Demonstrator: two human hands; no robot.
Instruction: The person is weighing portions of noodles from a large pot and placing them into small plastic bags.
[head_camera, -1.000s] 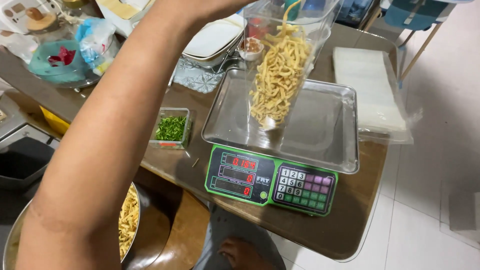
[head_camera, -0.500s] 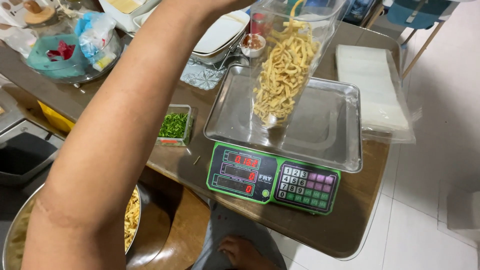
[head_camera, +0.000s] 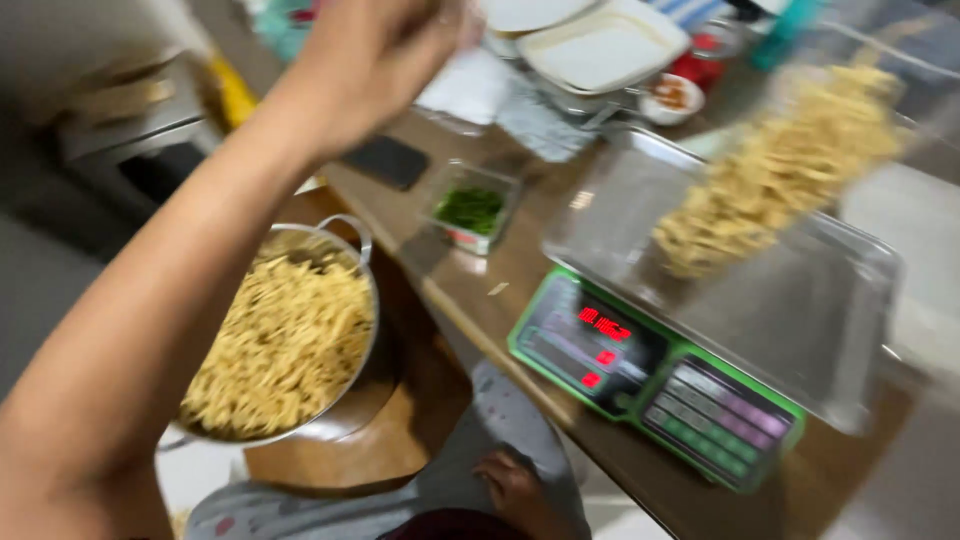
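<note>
My left arm crosses the view from the lower left, and my left hand is up near the top edge, over the table's left end. Its fingers look curled, but blur hides whether they hold anything. A clear plastic bag of yellow noodles leans on the steel tray of a green electronic scale, well right of the hand. Below my arm, a large metal pot of the same noodles sits on a wooden stool. My right hand is out of view.
On the wooden table are a small clear tub of chopped greens, a dark phone, white lidded trays and a small bowl with red contents. A dark oven-like appliance stands at the left.
The view has swung left and down, bringing the pot fully into sight. My left hand, earlier out of frame above the bag, now shows to the bag's left. The bag leans further right.
</note>
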